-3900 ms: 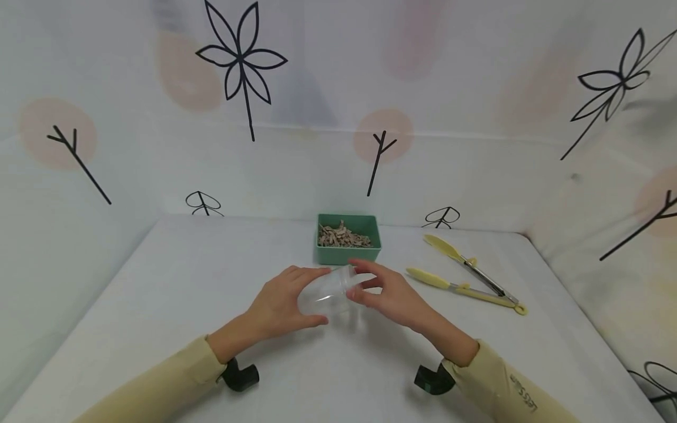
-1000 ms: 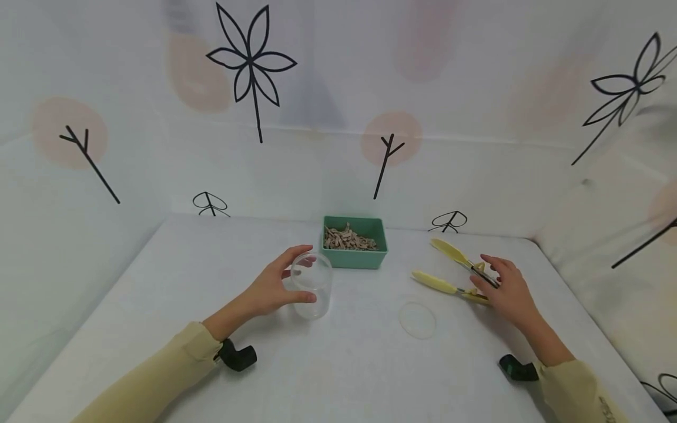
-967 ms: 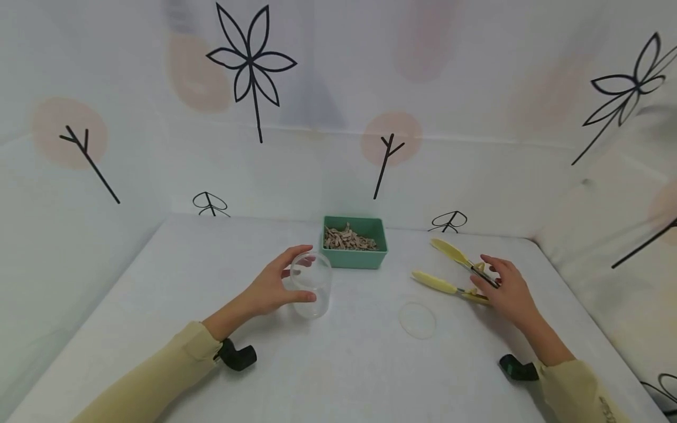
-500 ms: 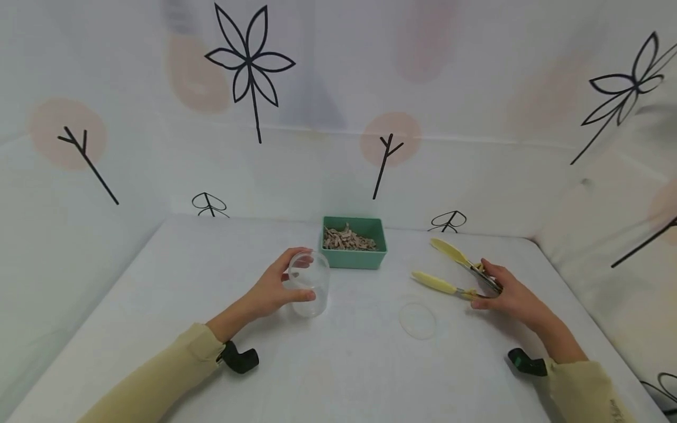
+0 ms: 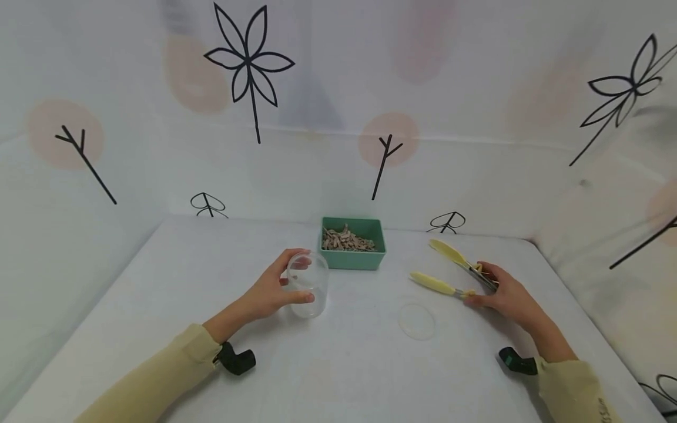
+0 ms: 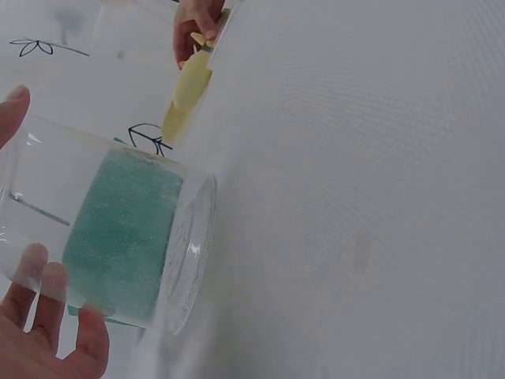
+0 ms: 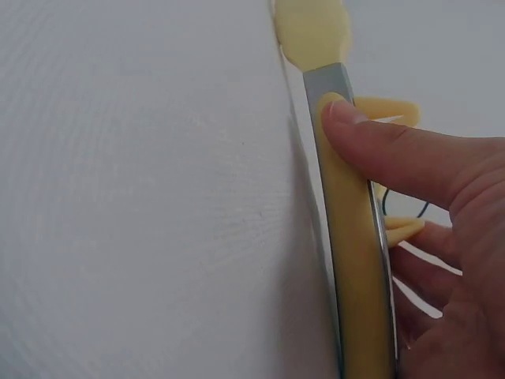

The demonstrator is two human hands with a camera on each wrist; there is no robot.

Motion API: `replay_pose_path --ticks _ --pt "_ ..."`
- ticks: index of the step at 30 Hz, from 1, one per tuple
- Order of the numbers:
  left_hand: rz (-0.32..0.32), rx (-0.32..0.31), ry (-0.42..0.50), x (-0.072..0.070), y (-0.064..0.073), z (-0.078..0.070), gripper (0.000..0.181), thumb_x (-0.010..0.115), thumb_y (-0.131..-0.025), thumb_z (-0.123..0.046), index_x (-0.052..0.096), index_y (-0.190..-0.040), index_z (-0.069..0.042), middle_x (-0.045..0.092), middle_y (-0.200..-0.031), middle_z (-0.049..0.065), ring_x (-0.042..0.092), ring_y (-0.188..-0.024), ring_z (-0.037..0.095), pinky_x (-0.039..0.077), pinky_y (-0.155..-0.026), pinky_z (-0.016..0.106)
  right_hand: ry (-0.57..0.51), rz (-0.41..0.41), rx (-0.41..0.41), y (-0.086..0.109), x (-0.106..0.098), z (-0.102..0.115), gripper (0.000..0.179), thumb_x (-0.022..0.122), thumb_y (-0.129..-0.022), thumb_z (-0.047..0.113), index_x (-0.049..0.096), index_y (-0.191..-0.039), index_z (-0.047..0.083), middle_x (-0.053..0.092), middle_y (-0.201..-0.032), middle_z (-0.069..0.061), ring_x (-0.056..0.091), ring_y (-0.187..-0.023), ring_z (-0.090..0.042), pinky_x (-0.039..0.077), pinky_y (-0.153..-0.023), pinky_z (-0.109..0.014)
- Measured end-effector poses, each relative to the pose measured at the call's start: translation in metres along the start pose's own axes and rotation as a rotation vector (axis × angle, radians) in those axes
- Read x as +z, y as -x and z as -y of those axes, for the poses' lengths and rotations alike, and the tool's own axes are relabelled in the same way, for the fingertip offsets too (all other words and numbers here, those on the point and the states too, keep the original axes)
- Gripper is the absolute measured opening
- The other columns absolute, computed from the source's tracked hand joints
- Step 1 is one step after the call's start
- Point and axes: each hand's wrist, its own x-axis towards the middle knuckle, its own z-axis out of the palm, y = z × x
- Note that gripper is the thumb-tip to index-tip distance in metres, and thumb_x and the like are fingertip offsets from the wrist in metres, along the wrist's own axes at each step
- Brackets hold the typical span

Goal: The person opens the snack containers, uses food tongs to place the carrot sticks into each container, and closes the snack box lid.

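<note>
A clear plastic jar (image 5: 316, 282) stands upright and uncovered on the white table, its mouth facing up. My left hand (image 5: 272, 292) holds its side, thumb in front and fingers behind; in the left wrist view the jar wall (image 6: 39, 174) lies between thumb and fingers. To the right, my right hand (image 5: 505, 295) grips the spread yellow-and-steel tongs (image 5: 446, 251). In the right wrist view the thumb presses one tong arm (image 7: 351, 260), while the other fingers curl at the far arm, partly hidden. A thin clear round lid (image 5: 416, 321) lies flat between the hands.
Behind the jar, a green rectangular box (image 5: 353, 260) holds brown, chip-like pieces (image 5: 346, 239). White patterned cloth (image 5: 296, 164) rises at the back and both sides of the table. A black wrist camera (image 5: 236, 359) sits under each forearm.
The lid has left the jar and now lies on the table. The jar has gone from tilted to upright. My right hand has moved right and taken hold of the tongs.
</note>
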Motion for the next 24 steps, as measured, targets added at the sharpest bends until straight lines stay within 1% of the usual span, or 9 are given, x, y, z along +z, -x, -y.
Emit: replay_pose_path --ticks 3,5,9,12,16,20,22,24 --pt "0.003 0.003 -0.005 -0.001 0.0 0.001 0.08 0.084 -0.082 -0.023 0.039 -0.148 -0.024 0.05 -0.143 0.015 0.044 -0.134 0.026 0.04 -0.102 0.062 0.006 -0.007 0.006 0.0 0.003 0.0 0.119 0.086 -0.074 0.048 0.017 -0.153 -0.009 0.024 -0.151 -0.038 0.023 -0.136 -0.057 0.024 -0.105 -0.072" --pt "0.002 0.005 -0.007 -0.001 0.0 0.001 0.08 0.085 -0.081 -0.023 0.039 -0.148 -0.024 0.051 -0.143 0.015 0.044 -0.134 0.026 0.04 -0.102 0.061 0.041 -0.009 0.005 0.0 0.005 0.001 0.121 0.087 -0.073 0.048 0.017 -0.151 -0.014 0.025 -0.149 -0.04 0.023 -0.134 -0.059 0.025 -0.104 -0.072" --pt "-0.002 0.006 -0.003 -0.002 0.002 0.0 0.081 0.085 -0.081 -0.023 0.04 -0.148 -0.025 0.051 -0.143 0.015 0.045 -0.134 0.025 0.042 -0.102 0.059 0.113 -0.019 -0.002 -0.003 0.008 0.004 0.12 0.088 -0.071 0.049 0.023 -0.144 -0.021 0.029 -0.142 -0.043 0.027 -0.131 -0.06 0.028 -0.103 -0.071" --pt "-0.002 0.005 -0.002 -0.003 0.002 0.0 0.081 0.085 -0.081 -0.022 0.039 -0.148 -0.024 0.05 -0.143 0.015 0.045 -0.134 0.025 0.043 -0.102 0.058 0.131 -0.038 0.005 -0.005 0.008 0.006 0.116 0.087 -0.07 0.052 0.029 -0.142 -0.019 0.033 -0.141 -0.042 0.031 -0.129 -0.058 0.03 -0.102 -0.071" --pt "0.004 0.008 -0.003 -0.003 0.002 -0.001 0.082 0.085 -0.082 -0.021 0.039 -0.149 -0.022 0.049 -0.143 0.016 0.044 -0.134 0.025 0.043 -0.101 0.057 0.137 -0.05 0.012 -0.005 0.005 0.007 0.117 0.083 -0.073 0.055 0.026 -0.145 -0.016 0.032 -0.143 -0.041 0.031 -0.13 -0.059 0.031 -0.101 -0.071" --pt "0.001 -0.004 -0.01 -0.003 0.002 -0.002 0.083 0.085 -0.081 -0.019 0.039 -0.149 -0.026 0.049 -0.143 0.015 0.045 -0.134 0.024 0.044 -0.101 0.054 0.156 -0.1 0.022 -0.003 0.002 0.011 0.116 0.079 -0.076 0.061 0.024 -0.147 -0.011 0.036 -0.141 -0.038 0.04 -0.121 -0.055 0.039 -0.093 -0.068" --pt "0.002 -0.01 -0.009 -0.002 0.002 -0.001 0.083 0.085 -0.081 -0.018 0.039 -0.149 -0.027 0.049 -0.143 0.015 0.045 -0.134 0.023 0.044 -0.102 0.054 0.165 -0.129 0.022 -0.002 0.001 0.015 0.112 0.078 -0.076 0.063 0.027 -0.146 -0.008 0.04 -0.138 -0.036 0.045 -0.112 -0.05 0.044 -0.084 -0.063" --pt "0.003 -0.012 -0.008 -0.002 0.002 0.001 0.082 0.084 -0.082 -0.017 0.038 -0.149 -0.028 0.049 -0.143 0.015 0.045 -0.134 0.023 0.044 -0.102 0.053 0.177 -0.145 0.009 -0.001 0.002 0.02 0.104 0.077 -0.077 0.063 0.034 -0.142 -0.005 0.047 -0.131 -0.033 0.049 -0.099 -0.043 0.046 -0.073 -0.053"
